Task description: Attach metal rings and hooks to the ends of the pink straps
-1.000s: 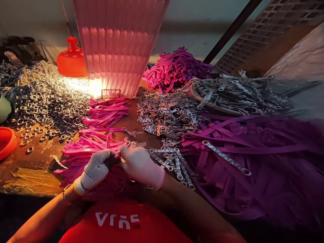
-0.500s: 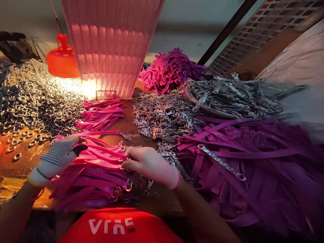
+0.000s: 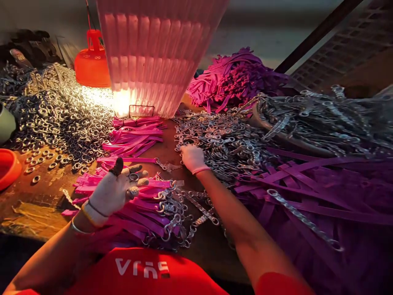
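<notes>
A ring [image 3: 134, 180] is best balanced level on the left hand [image 3: 110, 190], spread above the straps [image 3: 138, 217], while links [image 3: 221, 131] beside the right hand [image 3: 193, 158], whose pinch cannot be told, are best separated singly.

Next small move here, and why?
I'd probably have the right hand pick a single link from the pile of metal links: it is at the pile's left edge, while the left hand is open with a ring at its fingers. Whether the right hand already pinches a link is hidden.
</notes>
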The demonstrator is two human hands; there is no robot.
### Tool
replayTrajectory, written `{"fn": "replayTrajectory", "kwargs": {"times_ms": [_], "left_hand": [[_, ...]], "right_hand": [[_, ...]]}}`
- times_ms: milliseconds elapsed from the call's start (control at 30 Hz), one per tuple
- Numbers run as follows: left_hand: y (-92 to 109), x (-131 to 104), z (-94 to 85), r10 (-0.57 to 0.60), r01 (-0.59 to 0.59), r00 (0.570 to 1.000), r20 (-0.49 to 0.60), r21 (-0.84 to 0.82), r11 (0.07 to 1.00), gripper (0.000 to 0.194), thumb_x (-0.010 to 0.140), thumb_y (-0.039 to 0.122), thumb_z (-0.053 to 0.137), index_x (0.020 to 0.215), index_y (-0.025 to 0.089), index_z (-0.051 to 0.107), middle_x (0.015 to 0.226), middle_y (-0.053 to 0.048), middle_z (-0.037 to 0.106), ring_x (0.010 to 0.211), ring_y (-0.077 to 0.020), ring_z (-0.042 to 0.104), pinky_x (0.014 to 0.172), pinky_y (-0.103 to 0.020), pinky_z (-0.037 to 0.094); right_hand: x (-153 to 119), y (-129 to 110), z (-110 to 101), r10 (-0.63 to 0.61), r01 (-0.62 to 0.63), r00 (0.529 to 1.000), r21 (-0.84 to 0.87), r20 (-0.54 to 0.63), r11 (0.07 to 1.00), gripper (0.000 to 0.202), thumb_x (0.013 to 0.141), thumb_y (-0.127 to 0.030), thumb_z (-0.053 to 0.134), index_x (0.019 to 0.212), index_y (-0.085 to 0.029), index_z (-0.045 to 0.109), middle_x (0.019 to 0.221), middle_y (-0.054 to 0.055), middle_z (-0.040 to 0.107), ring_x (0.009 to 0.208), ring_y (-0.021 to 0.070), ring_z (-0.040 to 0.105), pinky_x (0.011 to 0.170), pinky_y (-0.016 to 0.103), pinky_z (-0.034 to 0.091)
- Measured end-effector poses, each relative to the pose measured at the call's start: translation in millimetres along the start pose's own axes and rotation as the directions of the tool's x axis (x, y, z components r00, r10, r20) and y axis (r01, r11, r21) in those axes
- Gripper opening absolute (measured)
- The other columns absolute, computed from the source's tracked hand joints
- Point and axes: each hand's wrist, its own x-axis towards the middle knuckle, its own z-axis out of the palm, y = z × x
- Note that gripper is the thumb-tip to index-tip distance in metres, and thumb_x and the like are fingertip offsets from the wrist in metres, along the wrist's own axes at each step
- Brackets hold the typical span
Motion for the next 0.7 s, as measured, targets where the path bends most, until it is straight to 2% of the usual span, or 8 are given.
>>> {"fn": "replayTrajectory", "kwargs": {"times_ms": [133, 200, 267, 367, 467, 533, 633, 700], "left_hand": [[-11.4, -6.5, -5.9, -0.087, 0.085, 0.996, -0.008, -0.175, 0.981, 0.042, 0.085, 0.045, 0.068, 0.113, 0.014, 0.068, 0.123, -0.019, 0.068, 0.103, -0.0252, 0.070, 0.048, -0.017, 0.041], [-19.9, -8.8, -9.4, -0.009, 0.006, 0.999, -0.036, -0.082, 0.997, 0.039, 0.077, 0.034, 0.074, 0.110, 0.012, 0.069, 0.111, -0.019, 0.073, 0.084, -0.0220, 0.073, 0.044, -0.017, 0.037], [-28.0, -11.6, -11.6, 0.128, -0.127, 0.992, -0.009, 0.052, 0.991, 0.049, 0.074, 0.036, 0.076, 0.115, 0.011, 0.067, 0.100, -0.018, 0.075, 0.060, -0.0162, 0.067, 0.040, -0.018, 0.031], [-36.8, -17.2, -10.5, 0.316, -0.325, 0.946, 0.073, 0.180, 0.929, 0.071, 0.074, 0.050, 0.075, 0.132, 0.012, 0.059, 0.093, -0.014, 0.075, 0.046, -0.0113, 0.058, 0.039, -0.020, 0.029], [-42.1, -21.7, -3.6, 0.361, -0.371, 0.929, 0.087, 0.212, 0.904, 0.073, 0.077, 0.057, 0.070, 0.135, 0.013, 0.057, 0.067, -0.003, 0.067, 0.042, -0.0097, 0.049, 0.040, -0.021, 0.032], [-45.0, -23.5, 2.9, 0.367, -0.372, 0.928, 0.062, 0.206, 0.905, 0.062, 0.077, 0.055, 0.068, 0.122, 0.013, 0.064, 0.057, 0.001, 0.059, 0.042, -0.0095, 0.045, 0.042, -0.022, 0.034], [-47.6, -28.0, 12.4, 0.352, -0.352, 0.935, 0.037, 0.193, 0.916, 0.038, 0.079, 0.048, 0.066, 0.097, 0.014, 0.066, 0.055, 0.002, 0.055, 0.044, -0.0098, 0.044, 0.043, -0.022, 0.036], [-46.8, -35.0, 17.7, 0.347, -0.346, 0.937, 0.036, 0.220, 0.912, 0.027, 0.085, 0.041, 0.061, 0.094, 0.016, 0.062, 0.053, 0.003, 0.053, 0.042, -0.0092, 0.043, 0.042, -0.021, 0.034]], "right_hand": [[-25.0, -1.1, -15.0, -0.019, 0.021, 0.997, 0.036, -0.068, 0.999, 0.035, 0.098, -0.015, 0.041, 0.117, -0.008, 0.069, 0.113, 0.023, 0.069, 0.106, 0.0306, 0.063, 0.084, 0.035, 0.043], [-48.2, -12.5, -28.6, -0.075, 0.083, 0.991, 0.076, -0.107, 0.994, 0.038, 0.101, -0.015, 0.038, 0.127, -0.013, 0.065, 0.117, 0.016, 0.070, 0.108, 0.0256, 0.063, 0.088, 0.032, 0.044], [-77.8, -31.9, -43.7, -0.193, 0.218, 0.965, 0.136, -0.178, 0.966, 0.037, 0.103, -0.017, 0.038, 0.132, -0.019, 0.061, 0.120, 0.010, 0.071, 0.107, 0.0209, 0.064, 0.091, 0.029, 0.044], [-124.2, -68.4, -64.1, -0.441, 0.515, 0.824, 0.145, -0.357, 0.845, 0.033, 0.101, -0.013, 0.039, 0.124, -0.019, 0.062, 0.108, 0.009, 0.071, 0.094, 0.0216, 0.062, 0.081, 0.032, 0.044], [-155.5, -98.2, -75.7, -0.644, 0.673, 0.674, -0.057, -0.362, 0.737, 0.027, 0.100, -0.015, 0.045, 0.121, -0.018, 0.061, 0.101, 0.009, 0.068, 0.084, 0.0226, 0.057, 0.071, 0.034, 0.040], [-164.4, -108.3, -78.3, -0.725, 0.720, 0.596, -0.172, -0.345, 0.673, 0.027, 0.101, -0.017, 0.045, 0.124, -0.014, 0.058, 0.103, 0.011, 0.067, 0.084, 0.0235, 0.056, 0.070, 0.036, 0.039], [-166.8, -110.1, -79.2, -0.760, 0.726, 0.532, -0.261, -0.372, 0.636, 0.029, 0.102, -0.016, 0.042, 0.125, -0.009, 0.058, 0.098, 0.013, 0.066, 0.082, 0.0245, 0.055, 0.068, 0.037, 0.037], [-167.0, -107.2, -80.6, -0.719, 0.696, 0.555, -0.241, -0.418, 0.677, 0.027, 0.102, -0.015, 0.042, 0.119, -0.010, 0.061, 0.087, 0.010, 0.066, 0.075, 0.0230, 0.053, 0.065, 0.036, 0.034]]}}
